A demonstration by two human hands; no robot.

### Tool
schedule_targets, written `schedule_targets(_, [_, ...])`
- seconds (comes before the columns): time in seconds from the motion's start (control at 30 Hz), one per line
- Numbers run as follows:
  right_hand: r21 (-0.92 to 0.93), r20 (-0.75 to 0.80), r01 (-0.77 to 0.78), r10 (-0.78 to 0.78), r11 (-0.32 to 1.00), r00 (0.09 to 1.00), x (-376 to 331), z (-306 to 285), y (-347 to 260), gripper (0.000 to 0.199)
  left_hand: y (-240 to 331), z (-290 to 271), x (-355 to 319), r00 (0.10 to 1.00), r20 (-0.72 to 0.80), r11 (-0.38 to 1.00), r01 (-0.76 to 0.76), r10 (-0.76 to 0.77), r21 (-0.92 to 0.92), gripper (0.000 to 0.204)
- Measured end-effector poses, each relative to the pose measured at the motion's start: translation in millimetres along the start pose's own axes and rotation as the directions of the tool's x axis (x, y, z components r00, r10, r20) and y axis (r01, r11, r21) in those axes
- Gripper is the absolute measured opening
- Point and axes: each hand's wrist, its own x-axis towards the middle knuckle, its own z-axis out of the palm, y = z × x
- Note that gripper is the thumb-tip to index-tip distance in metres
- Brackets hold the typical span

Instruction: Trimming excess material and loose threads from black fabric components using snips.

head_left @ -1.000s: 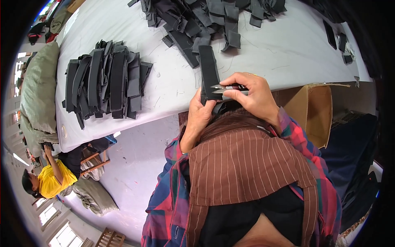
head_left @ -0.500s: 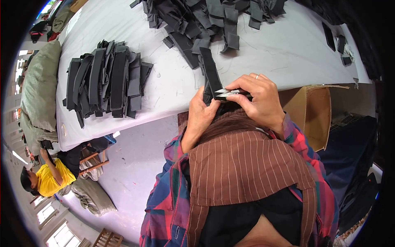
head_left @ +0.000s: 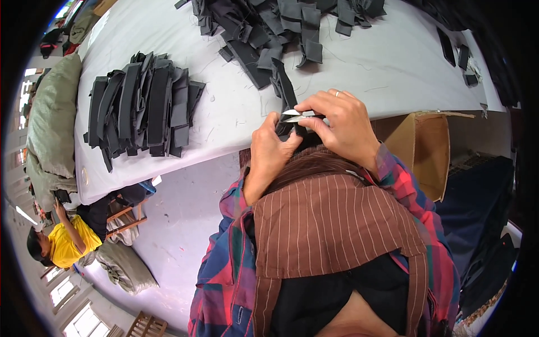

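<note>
My right hand (head_left: 341, 124) is closed around small metal thread snips (head_left: 298, 116), blades pointing left. My left hand (head_left: 269, 149) pinches the near end of a long black fabric strip (head_left: 286, 90) that runs from the table edge up toward the far pile. The snip blades sit against the strip just above my left thumb. Both hands hover at the near edge of the white table (head_left: 224, 121), over my brown striped apron.
A neat stack of black strips (head_left: 143, 109) lies on the table's left. A loose heap of black strips (head_left: 281, 22) spreads across the far side. An open cardboard box (head_left: 424, 149) stands under the table at right. A person in yellow (head_left: 62, 241) sits on the floor at lower left.
The hands stayed at the table edge. The snips have shifted slightly along the strip and the strip has been drawn a little toward me.
</note>
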Motion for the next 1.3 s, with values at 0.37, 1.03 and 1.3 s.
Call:
schedule_targets(0.37, [0.56, 0.187, -0.358, 0.306, 0.748, 0.933, -18, 20, 16, 0.035, -7, -13, -7, 0.862, 0.375, 0.387, 0.492, -0.341, -0.78, 0.024])
schedule_targets(1.03, [0.284, -0.077, -0.353, 0.388, 0.892, 0.918, -20, 43, 29, 0.014, -19, -3, -16, 0.896, 0.431, 0.161, 0.443, -0.104, -0.882, 0.014])
schedule_targets(1.3, [0.456, -0.051, -0.296, 0.357, 0.839, 0.933, -21, 32, 20, 0.017, -19, -1, -16, 0.892, 0.431, 0.174, 0.45, -0.135, -0.876, 0.012])
